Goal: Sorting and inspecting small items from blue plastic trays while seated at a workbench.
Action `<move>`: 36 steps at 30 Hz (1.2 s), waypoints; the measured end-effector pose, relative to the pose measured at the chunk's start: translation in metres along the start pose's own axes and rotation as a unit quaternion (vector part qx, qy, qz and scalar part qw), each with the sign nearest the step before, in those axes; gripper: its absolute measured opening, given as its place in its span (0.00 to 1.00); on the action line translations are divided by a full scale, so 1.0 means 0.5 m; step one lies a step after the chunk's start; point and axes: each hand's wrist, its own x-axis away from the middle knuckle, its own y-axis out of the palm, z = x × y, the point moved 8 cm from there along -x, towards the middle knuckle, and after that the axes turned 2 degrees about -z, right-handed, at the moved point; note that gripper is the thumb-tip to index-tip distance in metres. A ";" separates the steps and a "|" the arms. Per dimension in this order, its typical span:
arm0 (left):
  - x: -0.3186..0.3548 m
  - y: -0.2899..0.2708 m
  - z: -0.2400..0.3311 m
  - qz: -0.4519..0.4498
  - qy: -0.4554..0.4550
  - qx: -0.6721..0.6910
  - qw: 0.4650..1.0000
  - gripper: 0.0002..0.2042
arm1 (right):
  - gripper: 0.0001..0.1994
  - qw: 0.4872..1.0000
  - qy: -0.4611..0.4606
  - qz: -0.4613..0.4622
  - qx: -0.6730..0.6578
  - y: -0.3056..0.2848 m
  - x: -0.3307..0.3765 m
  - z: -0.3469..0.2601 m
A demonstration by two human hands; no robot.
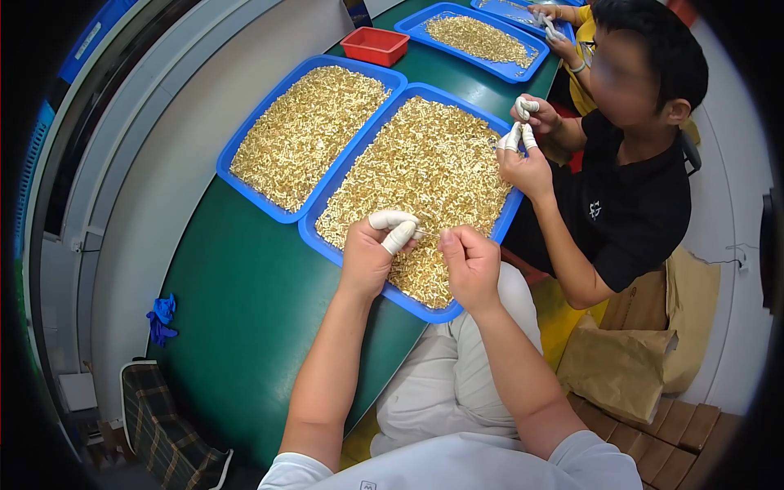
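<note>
Over the near edge of a blue tray [311, 220] heaped with small gold-coloured metal pieces [425, 159], both of my hands work close together. White finger covers wrap the thumb and forefinger of my left hand [371, 251], which are pinched together; a small piece between them is too hidden to make out. My right hand [472, 265], bare, pinches a thin pale rod [430, 234] between thumb and forefinger. The rod spans the short gap and meets the fingertips of my left hand.
Left of my tray stands another blue tray [224, 163] of gold pieces. Farther off are a red bin [376, 46] and a third blue tray [412, 31]. A co-worker [629, 163] sits at the right. Blue gloves [162, 318] lie on the green table [237, 286]; cardboard boxes [678, 429] stand lower right.
</note>
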 end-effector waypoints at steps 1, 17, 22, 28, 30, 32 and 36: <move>0.001 0.006 0.001 -0.011 -0.004 -0.048 0.999 0.04 | 0.14 1.000 0.001 0.000 0.001 0.002 0.000 0.001; 0.008 0.031 0.027 -0.009 0.020 -0.084 0.996 0.03 | 0.16 0.998 0.024 0.023 -0.047 -0.011 0.006 0.016; 0.010 0.009 0.020 0.020 -0.011 -0.113 0.993 0.02 | 0.16 0.999 0.020 0.006 -0.042 -0.005 0.001 0.008; 0.008 0.025 0.014 -0.026 -0.006 -0.150 0.988 0.04 | 0.15 0.999 0.020 0.002 -0.049 -0.004 -0.003 0.002; 0.012 0.027 0.005 -0.044 -0.014 -0.157 0.987 0.05 | 0.16 0.999 0.007 -0.038 -0.011 0.007 -0.003 -0.012; 0.011 0.030 0.013 -0.054 -0.003 -0.152 0.987 0.07 | 0.16 0.998 0.028 -0.020 -0.054 0.000 0.003 0.004; 0.007 0.031 0.088 0.019 0.092 -0.536 0.839 0.13 | 0.15 0.988 0.068 0.039 -0.131 -0.016 0.009 0.030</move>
